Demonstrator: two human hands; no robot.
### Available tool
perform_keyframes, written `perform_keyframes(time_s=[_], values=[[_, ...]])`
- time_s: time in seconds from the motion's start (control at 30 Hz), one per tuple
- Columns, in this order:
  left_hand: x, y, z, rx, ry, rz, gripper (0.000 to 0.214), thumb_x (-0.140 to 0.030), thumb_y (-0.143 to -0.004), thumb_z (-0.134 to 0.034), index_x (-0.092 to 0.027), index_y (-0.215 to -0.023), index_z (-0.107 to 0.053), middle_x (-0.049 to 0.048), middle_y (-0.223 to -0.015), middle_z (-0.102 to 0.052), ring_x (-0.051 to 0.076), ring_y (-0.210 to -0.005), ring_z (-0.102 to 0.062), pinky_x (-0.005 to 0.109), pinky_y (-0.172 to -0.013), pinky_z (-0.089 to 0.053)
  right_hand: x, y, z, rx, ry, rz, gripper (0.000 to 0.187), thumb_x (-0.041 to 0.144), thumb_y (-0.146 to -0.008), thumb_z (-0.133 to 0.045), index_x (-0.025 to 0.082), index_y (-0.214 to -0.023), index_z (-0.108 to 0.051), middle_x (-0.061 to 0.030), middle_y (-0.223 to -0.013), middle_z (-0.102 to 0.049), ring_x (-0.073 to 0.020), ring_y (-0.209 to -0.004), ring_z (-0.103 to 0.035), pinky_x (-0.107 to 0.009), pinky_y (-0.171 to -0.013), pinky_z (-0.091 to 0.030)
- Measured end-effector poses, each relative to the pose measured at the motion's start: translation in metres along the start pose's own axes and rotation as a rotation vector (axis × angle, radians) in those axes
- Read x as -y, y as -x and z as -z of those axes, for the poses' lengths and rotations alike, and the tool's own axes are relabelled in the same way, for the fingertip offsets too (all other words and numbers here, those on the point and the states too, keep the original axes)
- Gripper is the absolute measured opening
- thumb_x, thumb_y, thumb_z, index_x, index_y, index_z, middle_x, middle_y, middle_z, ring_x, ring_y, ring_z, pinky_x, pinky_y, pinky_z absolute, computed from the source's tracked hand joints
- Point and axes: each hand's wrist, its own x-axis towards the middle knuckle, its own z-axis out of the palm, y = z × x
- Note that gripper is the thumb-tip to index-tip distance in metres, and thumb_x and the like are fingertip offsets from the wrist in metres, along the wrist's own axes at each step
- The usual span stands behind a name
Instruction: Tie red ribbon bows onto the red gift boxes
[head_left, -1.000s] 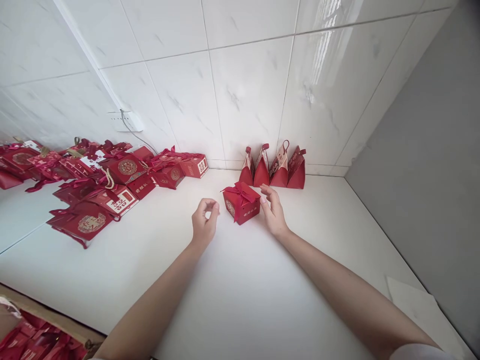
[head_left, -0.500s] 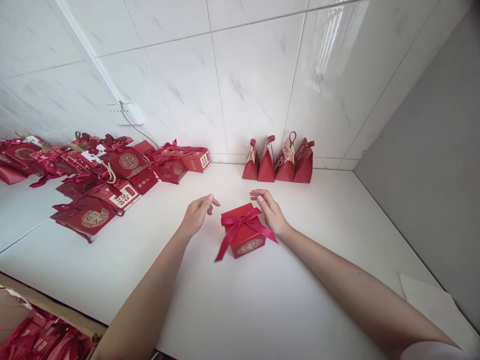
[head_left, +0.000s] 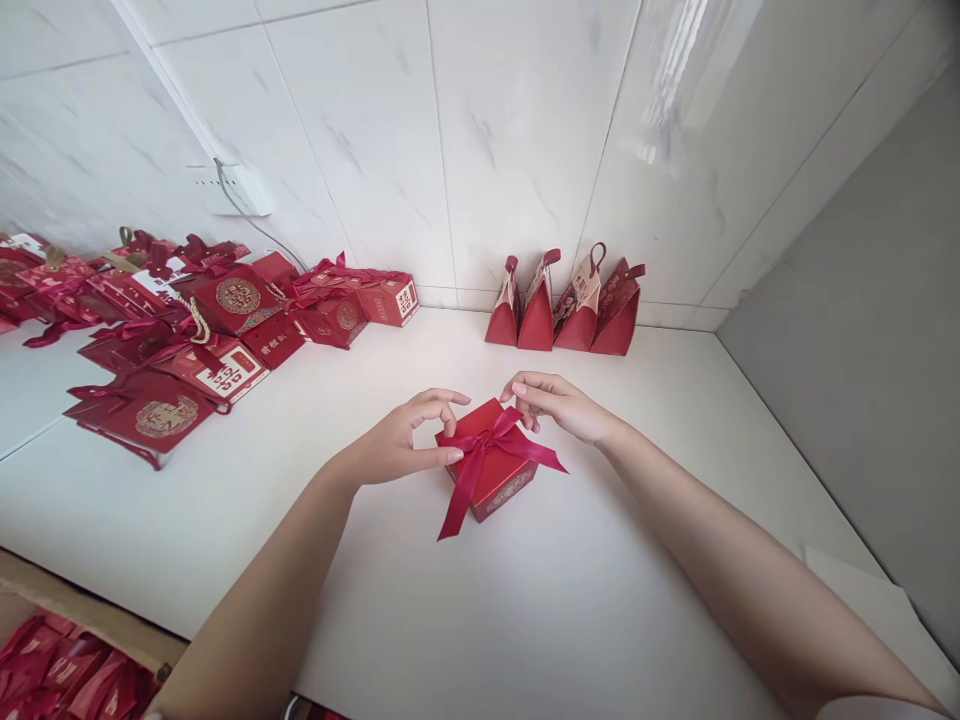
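Observation:
A small red gift box (head_left: pixel 501 478) with a dark pink ribbon bow (head_left: pixel 487 448) sits on the white counter (head_left: pixel 525 600) in the middle of the view. My left hand (head_left: pixel 409 440) rests against the box's left top edge, thumb and fingers pinched on the left loop of the bow. My right hand (head_left: pixel 562 405) is at the box's far right corner, fingers curled down onto the ribbon there. One ribbon tail hangs down past the box's front left, another points right.
Several red pyramid-shaped favour bags (head_left: pixel 574 310) stand against the tiled wall behind the box. A heap of flat red boxes and bags (head_left: pixel 202 330) covers the counter's left side. More red packs (head_left: pixel 67 680) lie in a carton at the bottom left. A grey panel (head_left: pixel 862 330) bounds the right.
The box was drawn toward me from beside the pyramid bags and turned. Both hands, apart from it half a second ago, have closed in on the ribbon bow.

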Motion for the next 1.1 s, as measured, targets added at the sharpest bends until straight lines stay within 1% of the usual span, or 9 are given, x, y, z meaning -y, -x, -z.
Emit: perform_keyframes(time_s=[0.1, 0.2, 0.33, 0.53, 0.63, 0.73, 0.8, 0.9, 1.1], values=[[0.004, -0.001, 0.002, 0.018, 0.028, -0.008, 0.020, -0.039, -0.086, -0.065, -0.021, -0.083, -0.057, 0.0065, -0.143, -0.047, 0.027, -0.134, -0.043, 0.046, -0.112, -0.034, 0.000, 0.002, -0.002, 0.059, -0.054, -0.007, 0.033, 0.048, -0.090, -0.061, 0.015, -0.095, -0.065, 0.0043, -0.057, -0.052, -0.0090, -0.052, -0.051, -0.020, -0.049, -0.042], [0.006, -0.003, 0.003, 0.031, 0.113, -0.030, 0.019, -0.038, -0.087, -0.065, -0.020, -0.082, -0.061, 0.0067, -0.142, -0.048, 0.026, -0.134, -0.044, 0.044, -0.113, -0.034, 0.002, 0.004, -0.003, 0.128, -0.041, -0.021, 0.031, 0.045, -0.088, -0.066, 0.016, -0.096, -0.064, 0.0051, -0.055, -0.055, -0.0082, -0.048, -0.051, -0.019, -0.045, -0.042], [0.005, -0.003, 0.002, 0.039, 0.236, -0.032, 0.019, -0.038, -0.087, -0.065, -0.019, -0.081, -0.063, 0.0071, -0.141, -0.049, 0.027, -0.133, -0.045, 0.043, -0.111, -0.037, 0.006, 0.007, 0.000, 0.221, -0.005, -0.119, 0.030, 0.044, -0.085, -0.070, 0.017, -0.085, -0.057, 0.0048, -0.051, -0.061, -0.0079, -0.037, -0.051, -0.018, -0.037, -0.041], [0.006, -0.005, -0.003, 0.064, 0.282, 0.006, 0.033, -0.044, -0.090, -0.059, -0.017, -0.070, -0.058, 0.0077, -0.138, -0.051, 0.029, -0.128, -0.050, 0.042, -0.103, -0.043, 0.010, 0.009, 0.000, 0.294, -0.014, -0.204, 0.034, 0.046, -0.085, -0.069, 0.017, -0.077, -0.053, 0.0050, -0.049, -0.062, -0.0082, -0.033, -0.052, -0.018, -0.035, -0.042], [0.005, -0.007, -0.007, 0.029, 0.251, 0.024, 0.038, -0.044, -0.090, -0.059, -0.017, -0.065, -0.051, 0.0072, -0.134, -0.054, 0.027, -0.125, -0.052, 0.040, -0.098, -0.046, 0.012, 0.010, -0.004, 0.301, -0.033, -0.211, 0.035, 0.046, -0.086, -0.068, 0.017, -0.075, -0.052, 0.0040, -0.050, -0.063, -0.0083, -0.034, -0.053, -0.018, -0.035, -0.043], [0.005, -0.010, -0.012, -0.017, 0.222, 0.048, 0.040, -0.045, -0.087, -0.062, -0.016, -0.062, -0.050, 0.0067, -0.132, -0.056, 0.026, -0.118, -0.056, 0.039, -0.095, -0.047, 0.013, 0.010, -0.008, 0.317, -0.045, -0.214, 0.033, 0.046, -0.087, -0.067, 0.017, -0.076, -0.053, 0.0034, -0.050, -0.064, -0.0092, -0.035, -0.054, -0.018, -0.036, -0.044], [0.004, -0.011, -0.014, -0.021, 0.218, 0.056, 0.036, -0.045, -0.082, -0.069, -0.017, -0.064, -0.055, 0.0066, -0.131, -0.056, 0.026, -0.116, -0.057, 0.038, -0.096, -0.048, 0.013, 0.010, -0.010, 0.326, -0.055, -0.217, 0.033, 0.046, -0.087, -0.066, 0.017, -0.075, -0.052, 0.0037, -0.049, -0.063, -0.0095, -0.036, -0.055, -0.018, -0.036, -0.044], [0.003, -0.012, -0.015, 0.035, 0.227, 0.057, 0.026, -0.043, -0.076, -0.075, -0.019, -0.074, -0.067, 0.0066, -0.131, -0.056, 0.027, -0.121, -0.054, 0.038, -0.099, -0.047, 0.012, 0.009, -0.011, 0.334, -0.057, -0.234, 0.033, 0.046, -0.087, -0.066, 0.018, -0.076, -0.052, 0.0043, -0.048, -0.062, -0.0097, -0.035, -0.055, -0.018, -0.035, -0.043], [0.003, -0.010, -0.011, 0.105, 0.201, 0.077, 0.025, -0.044, -0.076, -0.075, -0.022, -0.088, -0.072, 0.0059, -0.133, -0.054, 0.027, -0.122, -0.054, 0.038, -0.099, -0.048, 0.012, 0.009, -0.011, 0.369, -0.052, -0.244, 0.033, 0.045, -0.088, -0.064, 0.018, -0.076, -0.050, 0.0036, -0.048, -0.063, -0.0107, -0.036, -0.057, -0.018, -0.036, -0.042]])
